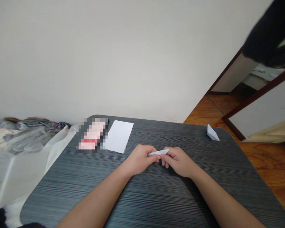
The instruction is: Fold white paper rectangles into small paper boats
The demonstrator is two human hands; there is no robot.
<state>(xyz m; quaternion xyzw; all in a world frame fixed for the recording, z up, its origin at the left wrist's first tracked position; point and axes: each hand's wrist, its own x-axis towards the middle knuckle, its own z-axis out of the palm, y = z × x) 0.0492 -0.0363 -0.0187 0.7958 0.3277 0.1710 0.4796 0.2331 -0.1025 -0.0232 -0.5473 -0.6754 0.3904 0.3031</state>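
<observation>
My left hand (140, 160) and my right hand (178, 161) meet at the middle of a dark striped table (85, 186). Both are closed in a pinch on a small folded white paper (158, 153), which shows as a narrow strip between the fingertips. A stack of white paper sheets (119, 136) lies on the table just beyond and to the left of my left hand. A finished folded white paper shape (212, 133) sits near the table's far right corner.
A blurred-out rectangular object (92, 135) lies left of the paper stack. Clear plastic bags and cloth (21, 142) pile up off the table's left edge. A plain wall stands behind; wooden floor (270, 164) and a door frame are to the right.
</observation>
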